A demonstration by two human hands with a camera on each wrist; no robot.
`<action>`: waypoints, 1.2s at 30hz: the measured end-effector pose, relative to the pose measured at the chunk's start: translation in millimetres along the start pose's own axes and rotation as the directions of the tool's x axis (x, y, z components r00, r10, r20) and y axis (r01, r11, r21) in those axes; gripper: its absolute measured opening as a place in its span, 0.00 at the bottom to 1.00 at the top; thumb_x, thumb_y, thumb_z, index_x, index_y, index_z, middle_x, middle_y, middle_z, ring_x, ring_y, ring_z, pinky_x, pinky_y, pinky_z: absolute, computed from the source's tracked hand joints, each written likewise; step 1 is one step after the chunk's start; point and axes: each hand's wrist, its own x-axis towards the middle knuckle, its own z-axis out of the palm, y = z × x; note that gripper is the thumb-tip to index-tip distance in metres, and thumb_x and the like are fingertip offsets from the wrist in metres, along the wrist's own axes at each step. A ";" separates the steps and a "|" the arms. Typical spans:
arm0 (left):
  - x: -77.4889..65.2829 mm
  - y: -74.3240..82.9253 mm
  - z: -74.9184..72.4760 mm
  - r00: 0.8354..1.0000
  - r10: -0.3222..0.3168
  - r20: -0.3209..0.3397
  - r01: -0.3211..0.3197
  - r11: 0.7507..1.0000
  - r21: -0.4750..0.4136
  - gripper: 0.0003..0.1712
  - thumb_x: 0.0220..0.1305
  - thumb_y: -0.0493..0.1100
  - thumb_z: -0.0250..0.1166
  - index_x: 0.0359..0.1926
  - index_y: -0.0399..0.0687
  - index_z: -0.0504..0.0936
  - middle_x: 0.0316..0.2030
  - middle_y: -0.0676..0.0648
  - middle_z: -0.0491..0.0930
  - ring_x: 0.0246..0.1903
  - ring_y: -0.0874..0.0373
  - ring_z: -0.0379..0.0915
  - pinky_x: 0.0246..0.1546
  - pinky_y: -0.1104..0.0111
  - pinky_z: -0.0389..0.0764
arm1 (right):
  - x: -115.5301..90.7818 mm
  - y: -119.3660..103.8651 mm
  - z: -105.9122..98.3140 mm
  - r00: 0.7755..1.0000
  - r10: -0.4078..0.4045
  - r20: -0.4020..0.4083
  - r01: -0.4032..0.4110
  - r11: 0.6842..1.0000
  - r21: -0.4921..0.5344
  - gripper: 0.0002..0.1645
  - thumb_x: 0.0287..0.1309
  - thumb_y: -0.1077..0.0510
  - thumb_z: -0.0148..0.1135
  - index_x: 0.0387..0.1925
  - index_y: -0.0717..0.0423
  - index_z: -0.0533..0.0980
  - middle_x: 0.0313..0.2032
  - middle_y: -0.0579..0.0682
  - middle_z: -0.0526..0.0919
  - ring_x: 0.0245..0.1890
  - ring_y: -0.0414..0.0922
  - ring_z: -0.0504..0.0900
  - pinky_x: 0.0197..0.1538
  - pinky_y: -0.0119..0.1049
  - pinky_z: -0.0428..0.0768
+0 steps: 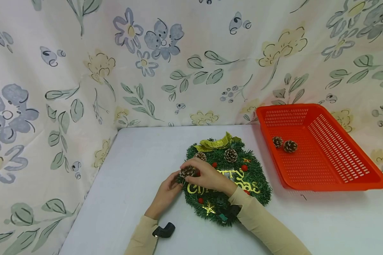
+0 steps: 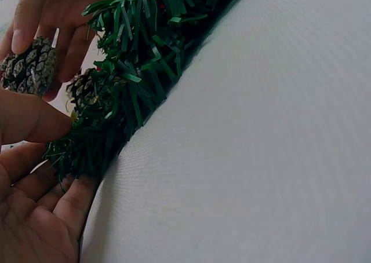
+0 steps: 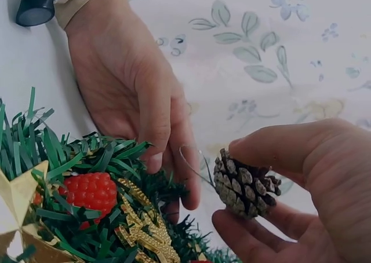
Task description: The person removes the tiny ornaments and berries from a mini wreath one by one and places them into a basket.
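Observation:
A green tinsel wreath with gold "Merry Christmas" lettering lies on the white table. It bears red berries, a gold star, a gold bow and pine cones near its top. At the wreath's left edge, my left hand grips the tinsel, thumb above and fingers beneath. Just over that edge, my right hand pinches a loose brown pine cone with pale-tipped scales. A thin wire loop sticks out of this cone toward the left hand.
A red plastic basket stands on the right side of the table, with two pine cones inside by its left wall. Floral cloth hangs behind and at the left. Dark wrist devices are strapped over the beige sleeves.

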 end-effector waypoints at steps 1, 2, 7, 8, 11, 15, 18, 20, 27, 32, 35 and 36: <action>0.2 0.0 0.0 1.000 -0.001 0.001 0.001 1.000 -0.003 0.30 0.72 0.32 0.58 0.73 0.41 0.66 0.71 0.35 0.69 0.68 0.40 0.70 0.62 0.74 0.77 | -0.1 -0.1 -0.4 1.000 -0.004 -0.001 0.004 1.000 0.012 0.24 0.66 0.57 0.66 0.62 0.49 0.75 0.61 0.49 0.76 0.60 0.45 0.75 0.57 0.41 0.79; 0.2 0.1 0.2 1.000 -0.003 -0.001 0.003 1.000 -0.008 0.30 0.72 0.32 0.58 0.73 0.41 0.67 0.71 0.35 0.69 0.68 0.40 0.70 0.62 0.73 0.78 | -0.3 0.0 -0.7 1.000 -0.006 -0.003 0.006 1.000 0.021 0.24 0.66 0.58 0.66 0.62 0.50 0.75 0.61 0.49 0.76 0.60 0.46 0.75 0.57 0.41 0.79; -0.1 0.7 0.4 1.000 0.005 -0.007 -0.005 1.000 -0.020 0.29 0.72 0.32 0.58 0.72 0.41 0.68 0.71 0.35 0.69 0.68 0.39 0.70 0.63 0.69 0.78 | -0.2 1.6 -1.7 1.000 -0.006 -0.009 0.007 0.999 0.054 0.23 0.67 0.58 0.65 0.62 0.53 0.75 0.60 0.47 0.77 0.58 0.45 0.75 0.54 0.37 0.79; 0.0 0.6 0.4 1.000 0.010 -0.007 -0.010 1.000 -0.017 0.29 0.72 0.32 0.58 0.72 0.41 0.68 0.71 0.35 0.69 0.68 0.39 0.70 0.63 0.69 0.78 | -0.2 1.7 -1.9 1.000 -0.004 -0.013 0.005 0.998 0.057 0.23 0.67 0.57 0.65 0.61 0.51 0.76 0.60 0.46 0.77 0.58 0.44 0.75 0.54 0.37 0.79; 0.2 0.7 0.5 1.000 0.013 -0.007 -0.013 1.000 -0.010 0.29 0.72 0.32 0.58 0.72 0.41 0.68 0.71 0.35 0.69 0.68 0.39 0.70 0.62 0.72 0.78 | 0.0 1.6 -2.3 1.000 -0.012 -0.025 0.013 0.998 0.065 0.21 0.67 0.57 0.66 0.60 0.48 0.76 0.59 0.47 0.78 0.57 0.46 0.76 0.55 0.40 0.80; 0.1 0.9 0.3 1.000 0.017 -0.005 -0.017 1.000 0.005 0.29 0.72 0.32 0.58 0.72 0.40 0.68 0.70 0.35 0.69 0.67 0.39 0.71 0.60 0.75 0.78 | -0.3 1.1 -2.8 0.999 -0.022 -0.037 0.025 0.998 0.063 0.21 0.66 0.57 0.66 0.60 0.46 0.76 0.59 0.47 0.78 0.57 0.46 0.76 0.55 0.41 0.80; -0.1 1.1 0.4 1.000 0.016 -0.008 -0.016 1.000 0.004 0.29 0.72 0.32 0.58 0.72 0.39 0.68 0.70 0.34 0.70 0.67 0.38 0.71 0.60 0.76 0.78 | 0.0 2.1 -3.3 0.999 -0.028 -0.043 0.031 0.998 0.058 0.21 0.67 0.57 0.66 0.60 0.47 0.77 0.58 0.47 0.79 0.57 0.45 0.76 0.54 0.40 0.80; -0.1 1.2 0.4 1.000 0.018 -0.011 -0.018 1.000 0.000 0.29 0.71 0.31 0.58 0.72 0.39 0.68 0.70 0.34 0.70 0.67 0.38 0.71 0.61 0.76 0.77 | 0.5 3.0 -3.9 0.998 -0.033 -0.049 0.036 0.998 0.057 0.20 0.67 0.57 0.65 0.59 0.48 0.77 0.58 0.47 0.79 0.56 0.44 0.76 0.54 0.40 0.80; -0.3 1.9 0.6 1.000 -0.001 -0.013 0.001 1.000 0.008 0.30 0.71 0.31 0.58 0.72 0.41 0.68 0.71 0.37 0.69 0.67 0.41 0.71 0.60 0.78 0.77 | 0.0 0.5 -6.1 0.997 -0.036 -0.063 0.040 0.997 0.064 0.18 0.67 0.58 0.65 0.58 0.52 0.78 0.57 0.49 0.79 0.54 0.45 0.75 0.53 0.46 0.81; -0.3 2.1 0.6 1.000 -0.005 -0.010 0.006 1.000 0.008 0.30 0.71 0.31 0.58 0.73 0.41 0.68 0.71 0.36 0.69 0.67 0.41 0.72 0.59 0.78 0.77 | -0.8 -2.0 -8.0 0.997 -0.017 -0.070 0.021 0.998 0.065 0.18 0.67 0.58 0.65 0.57 0.51 0.78 0.56 0.48 0.79 0.55 0.45 0.75 0.55 0.43 0.81; -0.8 3.0 0.9 1.000 -0.015 -0.016 0.015 1.000 -0.004 0.31 0.70 0.30 0.58 0.73 0.42 0.68 0.71 0.37 0.69 0.67 0.41 0.72 0.57 0.80 0.77 | -1.0 -2.9 -9.9 0.997 -0.011 -0.074 0.016 0.997 0.072 0.18 0.67 0.59 0.65 0.57 0.50 0.79 0.56 0.48 0.79 0.56 0.45 0.76 0.57 0.42 0.81; -0.8 3.3 0.9 1.000 -0.021 -0.016 0.020 1.000 -0.010 0.31 0.71 0.30 0.58 0.73 0.43 0.68 0.71 0.37 0.69 0.67 0.41 0.72 0.57 0.80 0.77 | -1.1 -3.6 -10.8 0.997 -0.012 -0.076 0.018 0.997 0.077 0.18 0.67 0.59 0.65 0.57 0.50 0.79 0.56 0.48 0.80 0.56 0.45 0.77 0.57 0.42 0.82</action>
